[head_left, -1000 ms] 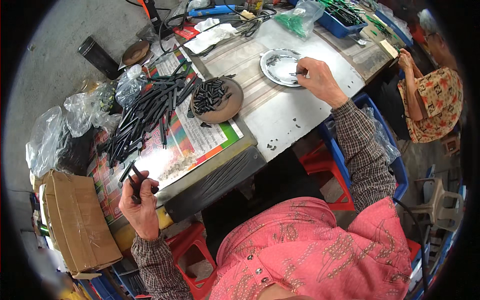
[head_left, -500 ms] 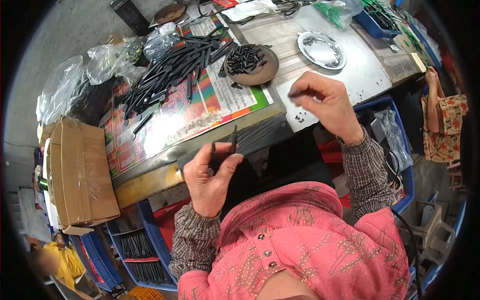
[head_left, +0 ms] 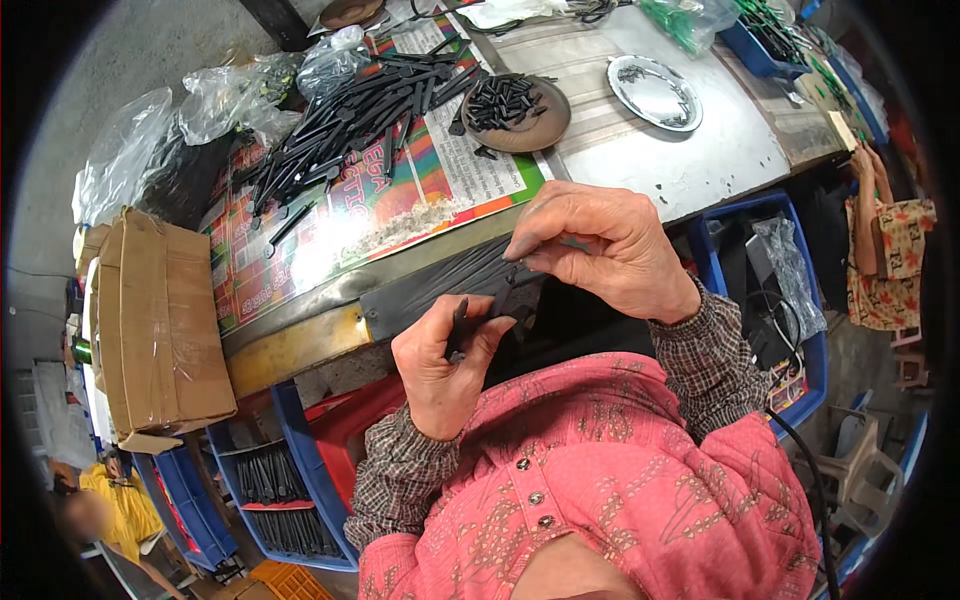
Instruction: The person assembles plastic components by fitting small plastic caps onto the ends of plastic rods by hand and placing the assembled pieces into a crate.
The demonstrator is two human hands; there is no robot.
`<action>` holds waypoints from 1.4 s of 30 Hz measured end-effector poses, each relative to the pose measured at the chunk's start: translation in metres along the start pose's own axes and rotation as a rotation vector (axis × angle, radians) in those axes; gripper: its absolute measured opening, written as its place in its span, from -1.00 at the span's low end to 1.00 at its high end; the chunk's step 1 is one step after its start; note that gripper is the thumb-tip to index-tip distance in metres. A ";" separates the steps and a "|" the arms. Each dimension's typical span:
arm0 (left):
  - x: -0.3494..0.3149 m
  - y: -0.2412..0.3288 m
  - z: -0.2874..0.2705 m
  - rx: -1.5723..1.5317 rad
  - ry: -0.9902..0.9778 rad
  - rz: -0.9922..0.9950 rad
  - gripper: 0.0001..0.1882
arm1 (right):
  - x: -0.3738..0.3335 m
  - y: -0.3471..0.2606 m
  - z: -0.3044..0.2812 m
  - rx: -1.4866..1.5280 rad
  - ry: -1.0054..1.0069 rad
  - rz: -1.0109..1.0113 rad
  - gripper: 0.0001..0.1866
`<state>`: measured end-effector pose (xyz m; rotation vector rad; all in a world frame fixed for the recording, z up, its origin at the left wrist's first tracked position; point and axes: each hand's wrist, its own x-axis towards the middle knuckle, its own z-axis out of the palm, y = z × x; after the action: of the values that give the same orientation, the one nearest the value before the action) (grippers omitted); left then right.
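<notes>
My left hand (head_left: 438, 375) is closed around a slim black part (head_left: 505, 295), which juts up from its fingers near the table's front edge. A second dark piece (head_left: 459, 322) shows between the same fingers. My right hand (head_left: 615, 250) pinches at the tip of the slim part. Whatever sits between its thumb and forefinger is too small to make out. Beyond the hands, a brown round dish (head_left: 556, 125) carries a heap of short black pieces (head_left: 503, 102). A white-rimmed plate (head_left: 655, 100) with tiny dark bits stands to its right.
Long black strips (head_left: 370, 115) lie piled on a colourful printed sheet (head_left: 490, 190). At left are a cardboard box (head_left: 165, 325) and clear plastic bags (head_left: 125, 165). Blue crates (head_left: 812, 340) flank me below the table. Another person's arm (head_left: 866, 215) shows at far right, someone in yellow (head_left: 125, 510) at lower left.
My right hand has come left and down from beside the plate to the tip of the part in my left hand. The left hand has shifted slightly right.
</notes>
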<state>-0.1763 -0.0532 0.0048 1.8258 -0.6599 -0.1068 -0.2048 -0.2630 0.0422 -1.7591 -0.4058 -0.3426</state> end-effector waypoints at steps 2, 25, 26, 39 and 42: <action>-0.001 0.001 -0.002 0.013 -0.010 0.006 -0.79 | 0.000 0.000 0.002 0.044 -0.001 0.006 -0.83; -0.002 -0.005 -0.003 0.036 0.002 0.011 -0.78 | 0.004 -0.002 0.000 -0.016 -0.055 0.057 -0.80; -0.002 -0.006 -0.003 0.038 0.004 0.022 -0.77 | 0.004 -0.001 0.000 -0.015 -0.056 0.058 -0.80; 0.002 -0.005 0.000 0.252 0.076 0.242 -0.75 | 0.009 -0.002 0.001 -0.276 -0.171 -0.052 -0.79; 0.005 -0.007 0.000 0.204 0.082 0.185 -0.74 | 0.006 0.000 0.002 -0.245 -0.103 -0.034 -0.79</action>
<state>-0.1692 -0.0538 -0.0004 1.9419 -0.8017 0.1626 -0.1990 -0.2607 0.0444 -2.0168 -0.4837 -0.3376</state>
